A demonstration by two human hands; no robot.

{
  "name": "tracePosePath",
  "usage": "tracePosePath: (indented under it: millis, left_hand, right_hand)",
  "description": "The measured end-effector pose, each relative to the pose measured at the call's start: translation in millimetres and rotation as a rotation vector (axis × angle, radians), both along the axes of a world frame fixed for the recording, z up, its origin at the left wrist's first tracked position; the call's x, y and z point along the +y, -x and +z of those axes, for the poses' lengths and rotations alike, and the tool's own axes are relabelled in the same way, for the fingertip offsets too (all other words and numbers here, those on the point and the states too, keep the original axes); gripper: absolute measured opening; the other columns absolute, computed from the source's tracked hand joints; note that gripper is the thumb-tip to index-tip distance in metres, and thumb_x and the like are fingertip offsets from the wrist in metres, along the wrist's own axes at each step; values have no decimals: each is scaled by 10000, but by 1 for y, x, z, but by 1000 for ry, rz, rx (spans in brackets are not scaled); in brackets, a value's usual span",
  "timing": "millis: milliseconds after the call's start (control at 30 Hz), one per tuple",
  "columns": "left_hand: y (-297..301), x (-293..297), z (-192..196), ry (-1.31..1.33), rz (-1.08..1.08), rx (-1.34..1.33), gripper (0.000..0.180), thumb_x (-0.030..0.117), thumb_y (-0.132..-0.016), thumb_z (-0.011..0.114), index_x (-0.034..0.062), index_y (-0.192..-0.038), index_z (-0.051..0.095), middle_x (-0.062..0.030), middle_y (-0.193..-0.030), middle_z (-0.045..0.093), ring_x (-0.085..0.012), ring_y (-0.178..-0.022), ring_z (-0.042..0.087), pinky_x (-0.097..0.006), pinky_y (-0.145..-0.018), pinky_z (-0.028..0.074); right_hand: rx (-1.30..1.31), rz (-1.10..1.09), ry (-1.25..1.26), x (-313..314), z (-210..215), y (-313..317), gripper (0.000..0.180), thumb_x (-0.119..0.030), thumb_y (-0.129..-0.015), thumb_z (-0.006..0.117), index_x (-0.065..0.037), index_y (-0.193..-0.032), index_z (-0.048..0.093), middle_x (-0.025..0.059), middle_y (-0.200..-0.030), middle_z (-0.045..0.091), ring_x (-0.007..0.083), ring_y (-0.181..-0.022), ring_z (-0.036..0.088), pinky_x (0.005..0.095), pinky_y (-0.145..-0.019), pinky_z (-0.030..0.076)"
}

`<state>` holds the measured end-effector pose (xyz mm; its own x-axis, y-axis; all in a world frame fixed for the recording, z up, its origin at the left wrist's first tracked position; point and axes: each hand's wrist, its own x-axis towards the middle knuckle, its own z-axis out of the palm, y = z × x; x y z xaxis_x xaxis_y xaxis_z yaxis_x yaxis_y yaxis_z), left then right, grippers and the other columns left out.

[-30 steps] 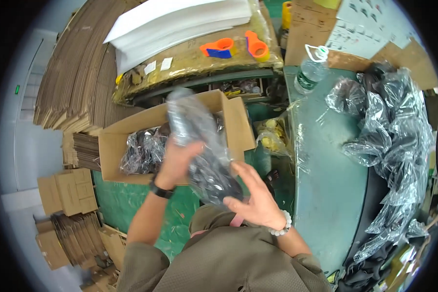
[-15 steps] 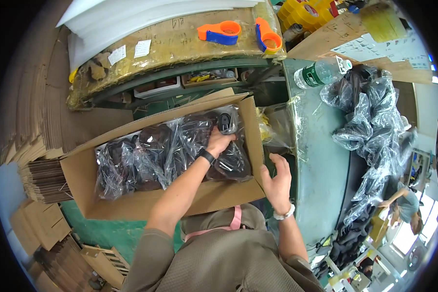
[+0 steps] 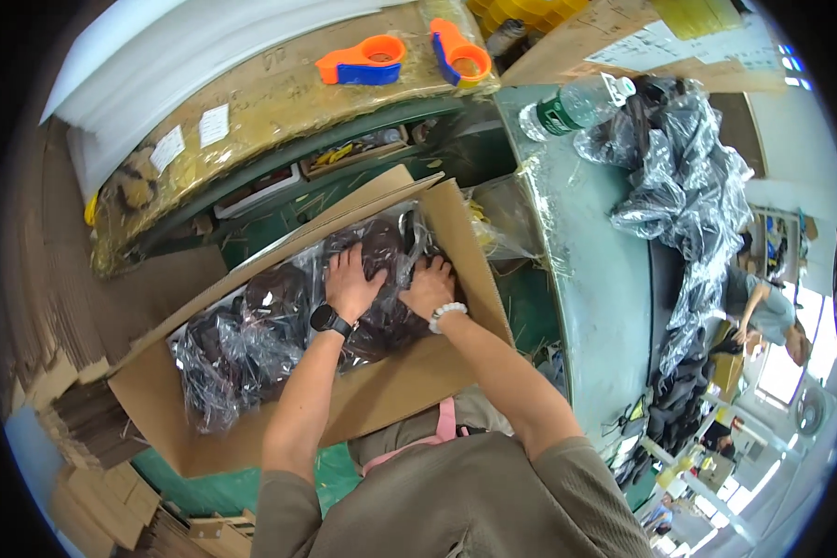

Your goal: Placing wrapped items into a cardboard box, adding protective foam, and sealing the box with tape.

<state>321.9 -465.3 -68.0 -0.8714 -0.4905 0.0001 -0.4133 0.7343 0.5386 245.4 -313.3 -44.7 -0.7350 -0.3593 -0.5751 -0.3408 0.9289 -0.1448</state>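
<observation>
I see the left hand (image 3: 352,286) spread wide, palm down on the dark bagged items (image 3: 277,290) inside the open carton (image 3: 381,395). The right hand (image 3: 428,286) rests beside it near the carton's right end; I can't tell whether its fingers grip plastic. Both hands hide part of the items, and glare blurs their shapes, so I can't read which way each points. Their row follows the carton's long axis, lower left to upper right. Rightward, a tabletop (image 3: 600,298) carries a bagged heap (image 3: 684,181).
</observation>
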Motion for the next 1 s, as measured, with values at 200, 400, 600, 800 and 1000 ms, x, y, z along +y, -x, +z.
tracePosePath:
  millis: [200, 400, 600, 800, 1000]
  left_hand:
    - [20, -4, 1, 85, -191, -225, 507, 394, -783, 731, 56, -1157, 672, -105, -1097, 645, -312, -1077, 537, -450, -932, 425]
    - [14, -11, -12, 36, -234, -229, 429, 404, -786, 728, 90, -1077, 710, -68, -1029, 674, -291, -1067, 560, -432, -942, 418]
    - [17, -9, -11, -10, -219, -356, 449, 341, -812, 718, 73, -1168, 664, -97, -1125, 649, -316, -1097, 544, -453, -950, 414]
    - [47, 28, 46, -4, -348, -6, 597, 287, -795, 688, 24, -1305, 523, -173, -1271, 552, -371, -1231, 480, -506, -1038, 381]
    - [81, 19, -17, 154, -629, -44, 132, 209, -795, 664, 110, -714, 633, -96, -715, 645, -316, -729, 650, -460, -633, 501]
  right_hand:
    - [82, 90, 47, 20, -15, -5, 646, -264, -687, 788, 13, -1235, 589, 201, -1303, 465, 379, -1219, 444, 508, -979, 446]
    - [147, 192, 63, 30, -15, -12, 558, -228, -681, 773, -11, -1169, 610, 160, -1131, 525, 341, -1136, 474, 453, -946, 430]
    - [96, 170, -124, 8, -34, -7, 592, -278, -680, 789, -31, -1186, 607, 165, -1160, 530, 333, -1138, 471, 452, -963, 405]
    - [-83, -24, 170, 33, 13, 5, 510, -325, -802, 688, -19, -1203, 610, 219, -1234, 503, 391, -1183, 483, 514, -1028, 396]
    - [91, -59, 600, 41, 85, -3, 206, -175, -688, 641, -18, -820, 662, 193, -882, 631, 358, -883, 616, 455, -821, 517]
